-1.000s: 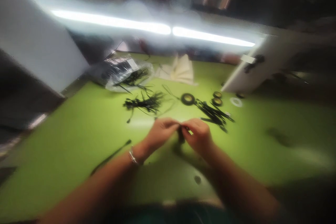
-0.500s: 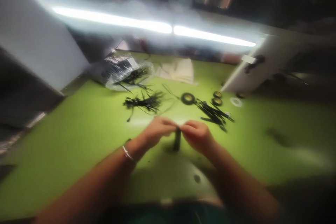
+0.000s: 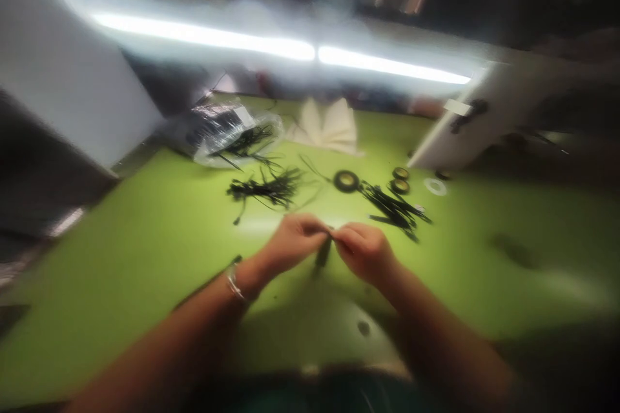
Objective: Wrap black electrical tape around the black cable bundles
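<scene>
Pinched thumb-to-finger on both sides: left hand and right hand meet at the top of a short, dark, narrow piece, which hangs below the fingertips over the green tabletop. Tip grip probably suits something this thin; blur hides exactly what each fingertip clamps. Just beyond the hands: tangled black cable bundle on the left, flat black strips on the right, likely set there for short reach. Black tape-like roll with yellow core sits beside the strips. Farther back, clear plastic bag with more black cables, probably bulk stock, and fanned cream sheets.
</scene>
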Demonstrator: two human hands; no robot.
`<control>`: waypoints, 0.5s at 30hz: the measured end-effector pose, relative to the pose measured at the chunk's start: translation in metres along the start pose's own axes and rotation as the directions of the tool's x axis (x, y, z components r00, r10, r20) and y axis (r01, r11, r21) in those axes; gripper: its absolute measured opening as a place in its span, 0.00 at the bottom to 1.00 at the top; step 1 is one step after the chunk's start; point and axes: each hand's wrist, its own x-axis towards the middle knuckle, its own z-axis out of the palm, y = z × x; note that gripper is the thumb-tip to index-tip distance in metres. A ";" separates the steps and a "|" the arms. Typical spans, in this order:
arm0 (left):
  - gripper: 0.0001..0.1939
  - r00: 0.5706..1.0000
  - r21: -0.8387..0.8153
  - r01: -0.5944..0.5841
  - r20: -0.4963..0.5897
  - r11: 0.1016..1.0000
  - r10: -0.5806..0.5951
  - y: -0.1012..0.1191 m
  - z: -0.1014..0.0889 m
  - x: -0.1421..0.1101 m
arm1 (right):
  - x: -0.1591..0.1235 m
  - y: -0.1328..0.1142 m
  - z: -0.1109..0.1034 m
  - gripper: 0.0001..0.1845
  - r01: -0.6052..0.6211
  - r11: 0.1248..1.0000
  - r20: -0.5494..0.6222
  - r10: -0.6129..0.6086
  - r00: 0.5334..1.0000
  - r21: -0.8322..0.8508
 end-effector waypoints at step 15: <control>0.07 0.932 0.384 -0.234 -0.171 0.893 0.318 0.000 0.013 -0.005 | 0.007 -0.012 -0.001 0.12 0.016 0.956 0.024 -0.010 1.000 -0.294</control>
